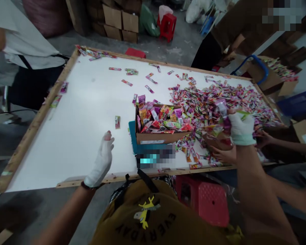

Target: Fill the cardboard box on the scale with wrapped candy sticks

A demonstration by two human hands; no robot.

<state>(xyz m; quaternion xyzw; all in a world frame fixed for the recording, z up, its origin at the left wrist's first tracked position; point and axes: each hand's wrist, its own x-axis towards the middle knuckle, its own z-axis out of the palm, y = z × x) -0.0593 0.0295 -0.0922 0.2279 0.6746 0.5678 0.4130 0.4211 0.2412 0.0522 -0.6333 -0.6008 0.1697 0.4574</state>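
My left hand (101,162), in a white glove with bare fingertips, hovers over the white tabletop with its fingers loosely stretched and nothing in them. A single small packet (117,122) lies just beyond it. My right hand (241,127), gloved too, grips several small packets (222,110), mostly purple, above the big heap of packets (209,97). Between my hands, an open cardboard box (158,137) full of colourful packets stands on a teal scale (133,144) with a lit display. Another person's hand (225,154) is just below my right hand, at the heap.
A wooden rim (38,119) edges the table, and loose packets lie scattered along its far side. People stand at the far left and far right. Below the near edge is a red stool (213,202). A carton of packets (283,73) stands beyond the right end.
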